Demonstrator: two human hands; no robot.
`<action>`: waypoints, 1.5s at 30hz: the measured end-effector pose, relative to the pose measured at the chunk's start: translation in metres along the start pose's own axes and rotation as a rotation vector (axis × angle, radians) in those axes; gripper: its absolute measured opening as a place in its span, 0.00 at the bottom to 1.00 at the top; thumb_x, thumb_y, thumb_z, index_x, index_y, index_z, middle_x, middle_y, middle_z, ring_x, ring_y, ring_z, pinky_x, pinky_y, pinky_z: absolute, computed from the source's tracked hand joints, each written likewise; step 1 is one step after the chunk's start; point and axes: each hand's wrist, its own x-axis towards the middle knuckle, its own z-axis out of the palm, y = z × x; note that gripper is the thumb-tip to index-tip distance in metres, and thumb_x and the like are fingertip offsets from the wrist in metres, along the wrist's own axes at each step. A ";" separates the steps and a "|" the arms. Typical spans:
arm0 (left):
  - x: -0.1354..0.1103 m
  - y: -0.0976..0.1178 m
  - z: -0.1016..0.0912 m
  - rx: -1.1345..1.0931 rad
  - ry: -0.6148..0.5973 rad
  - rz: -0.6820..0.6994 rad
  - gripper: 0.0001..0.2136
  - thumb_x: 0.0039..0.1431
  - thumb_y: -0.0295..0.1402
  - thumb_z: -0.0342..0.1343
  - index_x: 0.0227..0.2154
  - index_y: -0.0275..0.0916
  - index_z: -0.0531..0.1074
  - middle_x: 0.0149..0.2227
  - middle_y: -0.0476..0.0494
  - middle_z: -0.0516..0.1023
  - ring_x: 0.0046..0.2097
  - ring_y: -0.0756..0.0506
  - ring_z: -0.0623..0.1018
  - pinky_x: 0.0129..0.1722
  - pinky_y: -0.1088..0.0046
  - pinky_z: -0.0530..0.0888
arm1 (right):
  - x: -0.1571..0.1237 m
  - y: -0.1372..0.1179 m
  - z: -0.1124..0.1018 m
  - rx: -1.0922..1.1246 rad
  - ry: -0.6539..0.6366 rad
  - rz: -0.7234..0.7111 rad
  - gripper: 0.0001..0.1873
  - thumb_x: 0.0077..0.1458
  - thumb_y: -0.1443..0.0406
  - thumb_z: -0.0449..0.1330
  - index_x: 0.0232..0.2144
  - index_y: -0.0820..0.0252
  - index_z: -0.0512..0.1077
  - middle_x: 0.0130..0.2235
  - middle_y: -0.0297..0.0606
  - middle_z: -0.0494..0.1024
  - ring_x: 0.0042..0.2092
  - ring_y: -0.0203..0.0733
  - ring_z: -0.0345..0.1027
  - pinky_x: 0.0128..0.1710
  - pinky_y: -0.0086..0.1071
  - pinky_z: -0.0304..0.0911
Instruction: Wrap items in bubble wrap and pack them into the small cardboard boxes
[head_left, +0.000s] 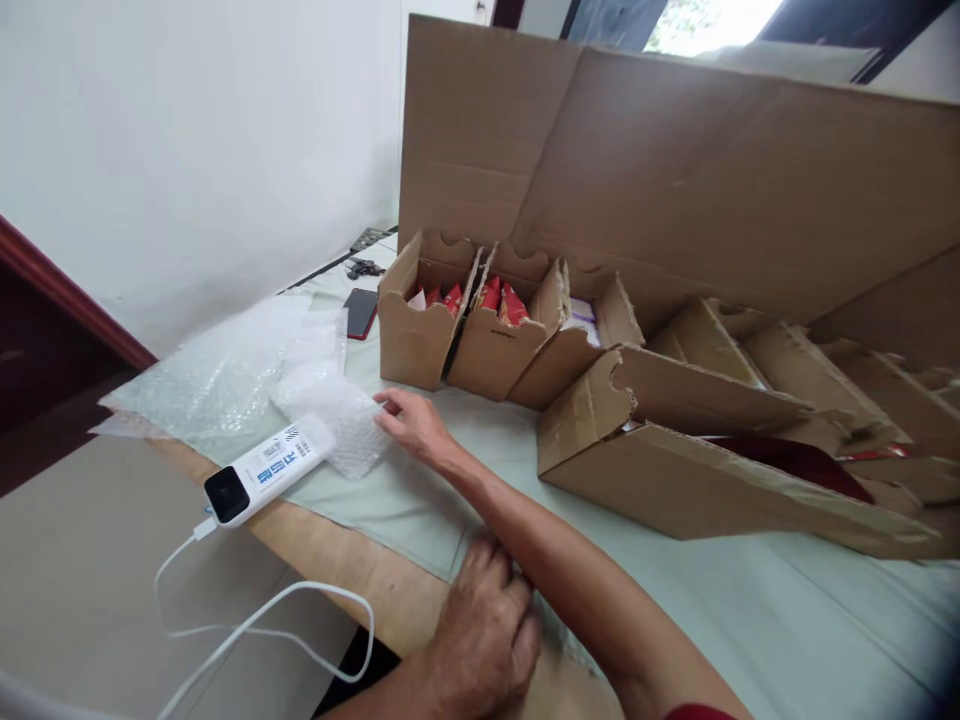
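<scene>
Right hand [412,424] reaches past the curled left hand [487,625], likely because the translucent plastic bubble-wrap piece [352,430] lies beyond it on pale-green cloth [487,440]. Fingertips at its edge; can't tell if pinching. Left's grip is hidden.

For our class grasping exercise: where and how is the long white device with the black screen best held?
Probably across both long sides, mid-length, from above: the long white device with the black screen lies screen up, narrow between those sides, and the thin white cable meets its screen end.
</scene>
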 end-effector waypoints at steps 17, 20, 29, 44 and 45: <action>-0.005 0.043 -0.010 0.069 0.008 0.357 0.15 0.63 0.18 0.53 0.49 0.37 0.72 0.49 0.36 0.79 0.53 0.42 0.77 0.53 0.61 0.77 | -0.352 0.132 -0.152 -0.184 0.527 0.229 0.12 0.61 0.58 0.61 0.42 0.56 0.81 0.44 0.43 0.82 0.46 0.47 0.76 0.46 0.40 0.70; 0.010 0.038 0.001 0.211 -0.023 0.340 0.13 0.64 0.20 0.54 0.49 0.39 0.72 0.49 0.37 0.79 0.52 0.39 0.76 0.52 0.55 0.78 | -0.361 0.132 -0.132 -0.278 0.366 0.034 0.13 0.62 0.58 0.64 0.46 0.57 0.80 0.49 0.45 0.82 0.50 0.50 0.75 0.51 0.45 0.69; 0.010 0.040 0.005 0.268 0.074 0.365 0.15 0.61 0.18 0.57 0.48 0.36 0.73 0.49 0.35 0.77 0.53 0.38 0.76 0.52 0.54 0.76 | -0.356 0.142 -0.109 -0.229 0.461 0.113 0.11 0.68 0.65 0.56 0.39 0.57 0.79 0.44 0.40 0.86 0.46 0.47 0.77 0.48 0.43 0.64; 0.031 0.052 -0.006 0.494 -0.333 0.265 0.13 0.65 0.27 0.52 0.49 0.36 0.76 0.56 0.31 0.78 0.57 0.32 0.75 0.52 0.49 0.75 | -0.335 0.136 -0.179 0.214 0.370 0.337 0.16 0.61 0.54 0.59 0.35 0.62 0.77 0.34 0.38 0.80 0.36 0.40 0.71 0.41 0.35 0.66; 0.034 0.046 -0.005 0.520 -0.346 0.243 0.13 0.65 0.28 0.51 0.48 0.35 0.77 0.56 0.31 0.78 0.56 0.32 0.75 0.52 0.49 0.75 | -0.334 0.141 -0.176 0.104 0.457 0.363 0.16 0.61 0.55 0.58 0.36 0.63 0.78 0.36 0.40 0.81 0.38 0.42 0.72 0.42 0.37 0.67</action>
